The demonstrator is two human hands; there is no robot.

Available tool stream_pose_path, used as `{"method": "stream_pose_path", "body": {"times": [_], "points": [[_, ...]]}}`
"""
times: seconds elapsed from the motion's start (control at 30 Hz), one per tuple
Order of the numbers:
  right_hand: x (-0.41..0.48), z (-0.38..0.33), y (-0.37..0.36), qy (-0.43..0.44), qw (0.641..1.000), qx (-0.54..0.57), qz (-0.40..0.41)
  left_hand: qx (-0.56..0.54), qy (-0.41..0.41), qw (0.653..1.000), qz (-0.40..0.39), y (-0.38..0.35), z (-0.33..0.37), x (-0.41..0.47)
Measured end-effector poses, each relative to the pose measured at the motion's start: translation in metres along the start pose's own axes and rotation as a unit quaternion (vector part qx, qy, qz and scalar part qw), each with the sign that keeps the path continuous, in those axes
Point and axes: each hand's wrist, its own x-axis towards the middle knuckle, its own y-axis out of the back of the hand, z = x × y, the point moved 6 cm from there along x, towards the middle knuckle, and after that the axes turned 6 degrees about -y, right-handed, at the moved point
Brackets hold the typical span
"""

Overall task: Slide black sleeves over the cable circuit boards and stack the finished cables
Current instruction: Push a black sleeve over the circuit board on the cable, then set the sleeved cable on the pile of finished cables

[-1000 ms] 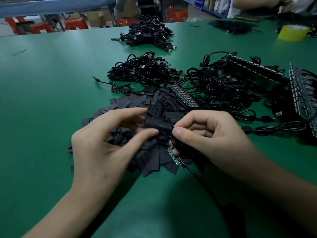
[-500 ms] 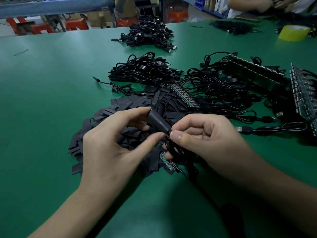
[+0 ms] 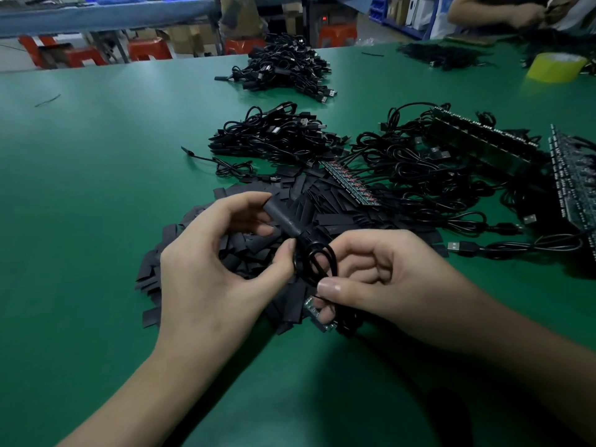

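A plain deep-green table [image 3: 96,188] fills the scene. At centre lies a heap of matte black sleeves [image 3: 342,217]; above it are a raised sleeve [image 3: 283,217], dull charcoal black, and a glossy black coiled cable [image 3: 334,261]. Farther off are black cable bundles [image 3: 277,133], a green circuit board strip [image 3: 350,183] dotted red, a far-right yellow tape roll [image 3: 554,67], and far-left red stools [image 3: 150,50].

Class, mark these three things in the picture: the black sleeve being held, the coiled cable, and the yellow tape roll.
black sleeve [image 3: 283,219], head view, middle of its tube.
coiled cable [image 3: 332,258], head view, right side of loop.
yellow tape roll [image 3: 556,69], head view, outer wall.
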Motion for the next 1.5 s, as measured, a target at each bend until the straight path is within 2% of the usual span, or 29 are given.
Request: {"method": "stream_pose_path", "body": {"times": [0.23,0.37,0.43,0.5,0.57,0.77,0.83,0.9,1.0,1.2,1.33,1.5], "points": [[0.0,-0.006,0.004,0.045,0.997,-0.045,0.032,-0.003,-0.001,1.0,-0.008,-0.001,-0.002,0.001],[0.004,-0.022,0.029,0.067,0.987,-0.108,0.101,0.023,-0.004,0.999,-0.044,-0.005,-0.005,0.002],[0.012,-0.039,0.043,0.079,0.96,-0.223,0.151,0.061,-0.017,0.996,-0.07,-0.008,-0.006,0.002],[0.029,-0.064,0.048,0.095,0.909,-0.355,0.194,0.107,-0.04,0.989,-0.098,-0.011,-0.006,0.001],[0.059,-0.088,0.046,0.111,0.87,-0.435,0.206,0.125,-0.056,0.983,-0.126,-0.015,-0.005,-0.002],[0.193,-0.139,0.015,0.133,0.804,-0.548,0.187,0.192,-0.103,0.947,-0.238,-0.03,0.0,-0.013],[0.218,-0.146,0.002,0.124,0.793,-0.574,0.162,0.199,-0.105,0.936,-0.27,-0.032,-0.001,-0.015],[0.225,-0.151,-0.006,0.128,0.795,-0.576,0.141,0.196,-0.102,0.93,-0.295,-0.031,-0.004,-0.015],[0.201,-0.152,-0.006,0.16,0.81,-0.545,0.149,0.182,-0.102,0.928,-0.31,-0.029,-0.007,-0.015],[0.083,-0.091,0.012,0.13,0.865,-0.47,0.115,0.091,-0.084,0.954,-0.273,-0.028,-0.004,-0.012],[0.014,-0.044,0.027,0.075,0.917,-0.378,0.101,0.045,-0.076,0.967,-0.239,-0.026,0.0,-0.007],[-0.011,-0.018,0.014,0.091,0.911,-0.393,0.087,0.0,0.002,0.981,-0.195,-0.025,-0.006,-0.007]]}}
